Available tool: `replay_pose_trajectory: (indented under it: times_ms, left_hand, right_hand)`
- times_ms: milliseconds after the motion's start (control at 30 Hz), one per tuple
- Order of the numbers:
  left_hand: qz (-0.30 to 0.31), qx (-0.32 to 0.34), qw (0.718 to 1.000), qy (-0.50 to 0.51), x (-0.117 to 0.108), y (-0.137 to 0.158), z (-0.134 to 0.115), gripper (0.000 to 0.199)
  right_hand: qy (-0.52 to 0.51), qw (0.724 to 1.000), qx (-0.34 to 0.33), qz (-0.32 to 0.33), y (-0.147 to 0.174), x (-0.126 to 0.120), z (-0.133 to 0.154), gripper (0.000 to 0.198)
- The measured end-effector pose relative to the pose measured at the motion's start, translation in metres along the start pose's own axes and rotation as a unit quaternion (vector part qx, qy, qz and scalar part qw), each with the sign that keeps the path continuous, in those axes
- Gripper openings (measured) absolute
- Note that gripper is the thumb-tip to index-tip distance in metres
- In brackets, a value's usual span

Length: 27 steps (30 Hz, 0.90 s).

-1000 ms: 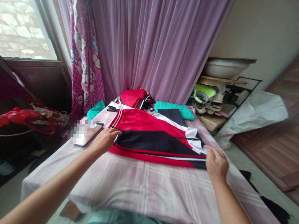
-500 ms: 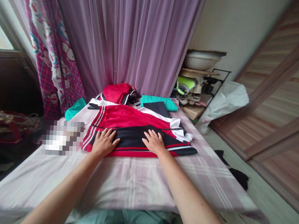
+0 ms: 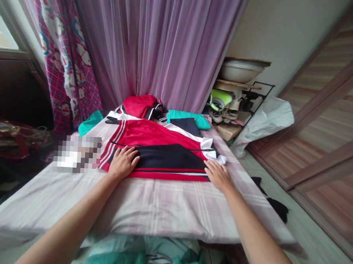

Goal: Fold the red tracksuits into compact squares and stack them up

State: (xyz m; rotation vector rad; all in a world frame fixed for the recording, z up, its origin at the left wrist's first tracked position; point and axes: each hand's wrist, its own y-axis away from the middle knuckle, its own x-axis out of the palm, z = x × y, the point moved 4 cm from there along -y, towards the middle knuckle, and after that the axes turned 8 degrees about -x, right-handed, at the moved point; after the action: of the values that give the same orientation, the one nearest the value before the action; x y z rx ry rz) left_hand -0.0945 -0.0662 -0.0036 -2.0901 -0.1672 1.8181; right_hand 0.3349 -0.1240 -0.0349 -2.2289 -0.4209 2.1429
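Observation:
A red, black and white jacket (image 3: 166,155) lies spread on the table with its near side folded inward, the black panel on top. My left hand (image 3: 124,161) rests flat on its left end, fingers spread, beside the white-striped red hem. At the opposite end my right hand (image 3: 218,175) lies on the narrow near-right tip, with its fingers stretched out and covering part of that tip. Neither hand grips the cloth. Just beyond the right fingers is a white edge (image 3: 216,158) of the garment.
Behind the jacket sit a crumpled red garment (image 3: 139,106), a dark folded cloth (image 3: 185,125) and teal cloth (image 3: 204,121). A plaid tablecloth (image 3: 160,206) covers the table. A blurred-out item (image 3: 76,153) lies at left. At right stand a shoe rack (image 3: 241,88) and a white sack (image 3: 267,117).
My right hand has slid right along the jacket, from the middle of the black panel to its right end. My left hand stays at the left end. The view has shifted slightly.

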Motion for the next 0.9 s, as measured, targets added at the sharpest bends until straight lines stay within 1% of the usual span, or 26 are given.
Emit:
replay_pose_trajectory:
  times_ms: [100,167,233,300,367,433,500,533,600,667,800,900]
  left_hand:
    - [0.008,-0.001,1.000,-0.007,0.000,0.000,-0.002,0.045]
    - [0.017,0.001,1.000,-0.019,0.000,0.000,-0.004,0.045]
    - [0.022,0.003,0.999,-0.026,0.000,-0.001,-0.006,0.045]
    - [0.025,-0.001,0.999,-0.028,0.000,-0.001,-0.006,0.046]
    - [0.025,-0.004,0.999,-0.029,0.001,-0.001,-0.005,0.045]
    - [0.023,-0.002,0.999,-0.029,0.002,0.000,-0.005,0.043]
    - [0.021,-0.001,0.999,-0.027,0.004,0.000,-0.004,0.042]
    - [0.023,-0.001,0.999,-0.026,0.004,0.000,-0.003,0.042]
    - [0.032,-0.007,0.999,-0.024,0.006,0.000,-0.003,0.044]
    - [0.047,-0.013,0.999,-0.024,0.007,-0.001,-0.003,0.046]
    - [0.061,-0.022,0.998,-0.022,0.005,-0.001,-0.004,0.046]
    - [0.065,-0.022,0.998,-0.017,0.002,-0.001,-0.005,0.047]
  right_hand:
    - [-0.010,0.999,0.025,0.017,-0.007,-0.006,0.007,0.048]
    - [-0.022,0.999,0.038,0.008,-0.019,-0.018,0.021,0.047]
    - [-0.038,0.999,0.025,-0.022,-0.038,-0.035,0.045,0.049]
    - [-0.063,0.997,-0.014,-0.043,-0.063,-0.050,0.079,0.051]
    - [-0.089,0.993,-0.060,-0.046,-0.088,-0.060,0.116,0.055]
    - [-0.110,0.989,-0.092,-0.036,-0.108,-0.060,0.147,0.056]
    - [-0.124,0.986,-0.107,0.011,-0.121,-0.048,0.167,0.057]
    - [-0.128,0.985,-0.103,0.045,-0.124,-0.040,0.171,0.058]
    - [-0.129,0.983,-0.076,0.111,-0.126,-0.023,0.168,0.060]
    - [-0.125,0.981,-0.038,0.143,-0.122,-0.012,0.154,0.061]
    - [-0.124,0.981,0.038,0.147,-0.105,-0.009,0.114,0.062]
    - [-0.110,0.981,0.063,0.144,-0.091,-0.010,0.088,0.062]
